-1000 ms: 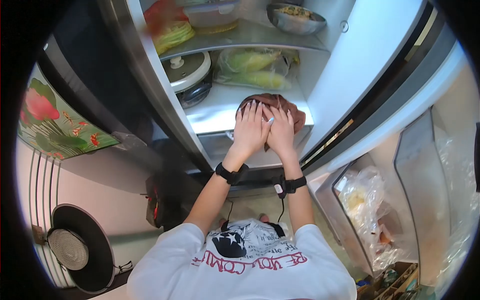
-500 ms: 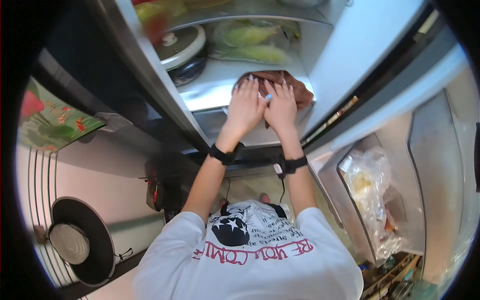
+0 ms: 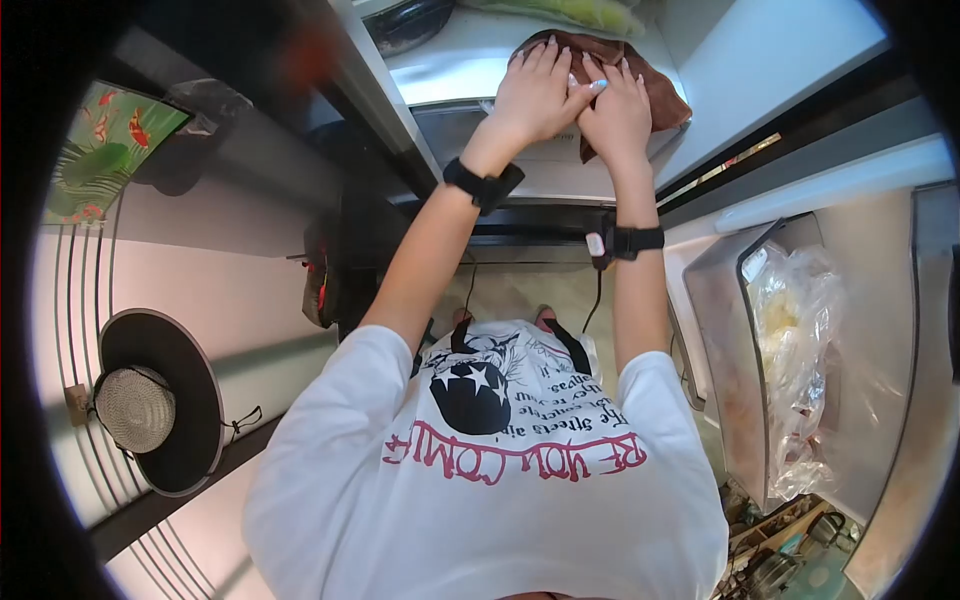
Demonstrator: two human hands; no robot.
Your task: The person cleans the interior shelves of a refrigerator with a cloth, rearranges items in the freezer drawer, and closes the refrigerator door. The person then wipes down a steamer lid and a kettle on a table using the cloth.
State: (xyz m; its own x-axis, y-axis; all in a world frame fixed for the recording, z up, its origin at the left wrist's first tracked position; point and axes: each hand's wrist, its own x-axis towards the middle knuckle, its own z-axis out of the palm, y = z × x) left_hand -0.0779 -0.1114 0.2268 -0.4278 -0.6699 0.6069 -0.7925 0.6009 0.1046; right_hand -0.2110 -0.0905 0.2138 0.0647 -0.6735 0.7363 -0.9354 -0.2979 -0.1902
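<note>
Both hands flat on the brown cloth (image 3: 661,97), at the fridge shelf's near right.
The left hand (image 3: 532,98) and right hand (image 3: 617,118) lie open, fingers slightly spread, pressing rather than gripping; even palm pressure should steady the cloth where it overhangs the shelf (image 3: 455,72)'s near edge. Bagged produce (image 3: 597,14) lies beyond, a dark dish (image 3: 410,27) far left.

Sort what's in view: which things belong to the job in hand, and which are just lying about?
In the job:
- left hand and right hand, flat on the cloth
- brown cloth
- fridge shelf, under the cloth

Just about:
- bagged vegetables
- plastic bags in the door bin
- hat
</note>
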